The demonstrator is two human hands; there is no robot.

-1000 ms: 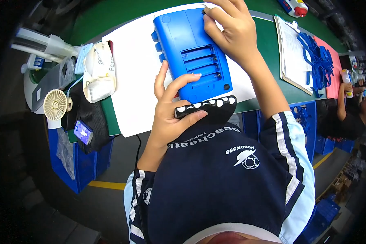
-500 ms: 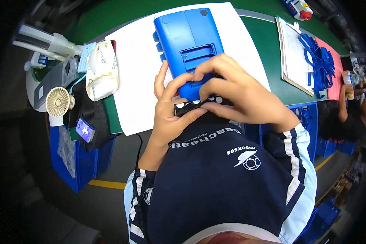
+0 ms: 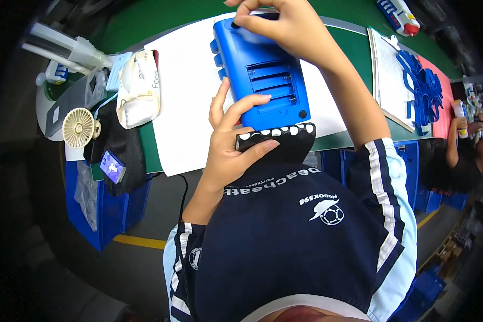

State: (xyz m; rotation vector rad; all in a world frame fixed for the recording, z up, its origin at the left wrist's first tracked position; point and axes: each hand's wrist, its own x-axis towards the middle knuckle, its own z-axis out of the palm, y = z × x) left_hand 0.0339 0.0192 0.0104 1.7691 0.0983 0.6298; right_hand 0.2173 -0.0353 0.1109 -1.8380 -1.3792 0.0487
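A blue plastic device housing point(image 3: 236, 59) lies back side up, its battery bay point(image 3: 273, 83) uncovered and showing metal contacts. My right hand point(image 3: 298, 32) reaches over its far end, covering the far right corner. The thumb and a finger are closed at a small round black pad point(image 3: 235, 24) on the far left corner. Another round black pad point(image 3: 302, 114) sits at the near right corner. My left hand point(image 3: 225, 142) grips a black sheet point(image 3: 300, 140) with a row of white round spots along its edge, while its fingers rest against the housing's left side and battery bay.
White paper point(image 3: 180, 107) lies beneath the housing on the green table. To the left are a tissue pack point(image 3: 138, 91), a small fan point(image 3: 78, 127) and a black bag point(image 3: 129, 155). A clipboard point(image 3: 389, 80) and blue plastic parts point(image 3: 421, 88) lie right; another person's arm point(image 3: 453, 142) shows beyond.
My right hand has moved from the sheet to the housing's far left corner, where a black pad now shows. The housing has shifted slightly right and nearer. My left hand still holds the sheet.
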